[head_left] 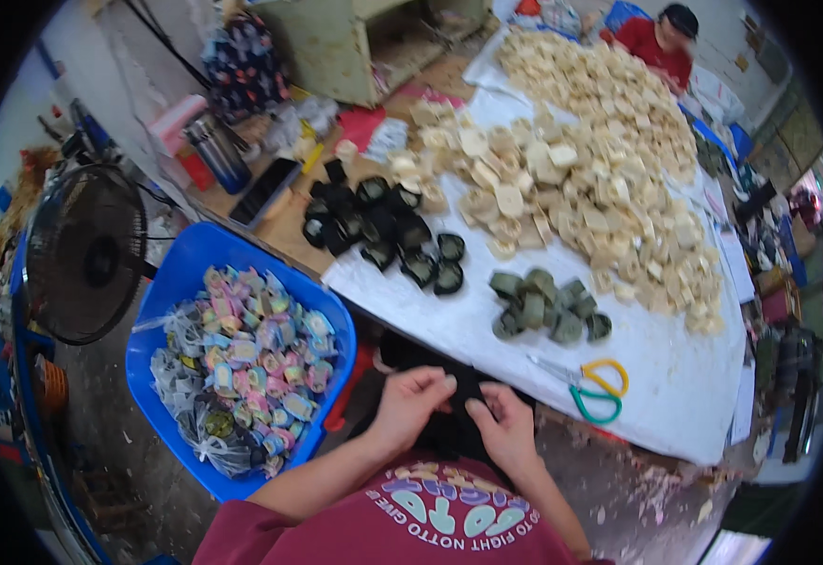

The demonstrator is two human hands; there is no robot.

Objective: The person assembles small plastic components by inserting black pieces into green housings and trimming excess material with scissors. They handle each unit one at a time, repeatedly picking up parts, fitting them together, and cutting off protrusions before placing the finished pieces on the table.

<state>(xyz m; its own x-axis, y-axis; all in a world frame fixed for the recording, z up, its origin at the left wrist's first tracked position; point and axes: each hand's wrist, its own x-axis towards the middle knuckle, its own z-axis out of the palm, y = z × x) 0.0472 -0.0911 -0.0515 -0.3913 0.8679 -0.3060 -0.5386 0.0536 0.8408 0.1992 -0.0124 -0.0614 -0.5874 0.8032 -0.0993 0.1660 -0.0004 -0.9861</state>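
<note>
Just off the table's near edge, my left hand [411, 403] and my right hand [507, 426] pinch a small black soft piece [467, 384] between them. Its shape is mostly lost against the dark cloth behind it. Beyond my hands lies a cluster of small black cup-like pieces [374, 226], some showing a hollow side. To their right sits a smaller group of dark green pieces [548, 306] of similar size. Scissors [586, 384] with one yellow and one green handle rest near the table edge, by my right hand.
A big heap of cream-coloured pieces [609, 179] covers the far right of the white-covered table [656, 395]. At left stand a blue tub [152, 377] of pastel pieces and bags, and a fan [81, 254]. A phone [265, 191] lies near a flask [215, 155]. A person [656, 52] sits beyond.
</note>
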